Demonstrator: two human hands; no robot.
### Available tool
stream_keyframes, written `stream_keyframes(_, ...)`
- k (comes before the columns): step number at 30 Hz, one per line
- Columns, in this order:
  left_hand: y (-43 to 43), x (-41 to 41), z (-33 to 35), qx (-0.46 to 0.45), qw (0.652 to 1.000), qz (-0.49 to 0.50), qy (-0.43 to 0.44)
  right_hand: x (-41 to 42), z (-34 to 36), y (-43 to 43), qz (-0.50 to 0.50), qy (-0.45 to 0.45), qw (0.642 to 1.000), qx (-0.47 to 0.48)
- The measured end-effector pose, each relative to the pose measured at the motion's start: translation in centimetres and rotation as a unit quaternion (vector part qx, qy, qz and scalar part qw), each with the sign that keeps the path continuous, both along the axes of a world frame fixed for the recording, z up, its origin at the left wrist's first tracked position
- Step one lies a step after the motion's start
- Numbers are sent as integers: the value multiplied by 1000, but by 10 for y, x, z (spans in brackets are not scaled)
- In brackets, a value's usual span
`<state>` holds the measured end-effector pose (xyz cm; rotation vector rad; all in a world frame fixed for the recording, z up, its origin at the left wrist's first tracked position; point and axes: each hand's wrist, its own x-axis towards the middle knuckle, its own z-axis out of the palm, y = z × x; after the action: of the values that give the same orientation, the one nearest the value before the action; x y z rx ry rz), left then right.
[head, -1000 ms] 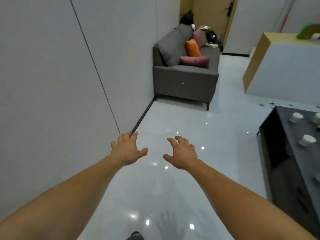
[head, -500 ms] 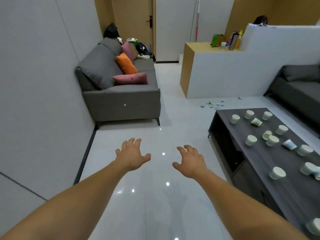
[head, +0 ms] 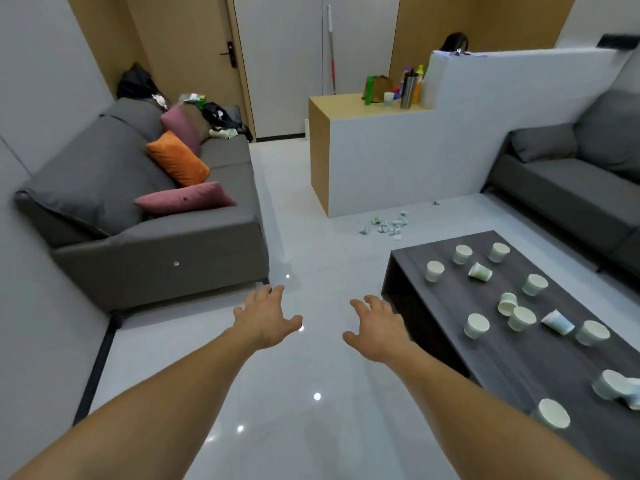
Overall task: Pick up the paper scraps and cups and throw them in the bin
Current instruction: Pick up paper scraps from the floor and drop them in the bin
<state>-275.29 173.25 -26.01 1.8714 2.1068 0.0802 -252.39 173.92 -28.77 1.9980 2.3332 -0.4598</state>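
Looking much further to the right than a second ago, leaving only a strip of the bare grey wall (head: pixel 34 81) at the left edge. Holding the left hand (head: pixel 266 318) out over the shiny floor (head: pixel 311 375), fingers (head: pixel 273 292) spread and loose, gripping nothing, just as before. Holding the right hand (head: pixel 377 329) out beside it in the same way, open and empty, near the front corner of the dark desk (head: pixel 519 368) but not touching it. Seeing nearly the whole desk now, not only its corner. Seeing many cups (head: pixel 477 325) on it, not just three: most standing, a few lying on their sides, two at the near right edge looking blurry. Seeing the paper scraps (head: pixel 388 226) more plainly too, lying in a small heap on the floor between the far end of the desk and the low white wall (head: pixel 398 168). Seeing the grey sofa (head: pixel 156 237) with its orange and pink pillows bigger and nearer than half a second ago. Bringing the left fingertips up against its foot in the picture. Getting a second grey sofa (head: pixel 571 192) into view on the right, behind the desk.
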Motion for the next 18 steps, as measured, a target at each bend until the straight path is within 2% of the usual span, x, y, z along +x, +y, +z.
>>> stream_keyframes(3, 62, 17, 9, 25, 1000, 5, -16, 18, 8, 64, -2, -1, 1000, 11)
stream_keyframes(10, 190, 23, -6, -16, 999, 13, -33, 29, 0, 195, -4, -13, 1000, -12)
stream_keyframes(18, 385, 12, -17, -38, 997, -16, -72, 29, -1, 371, -36, -30, 999, -26)
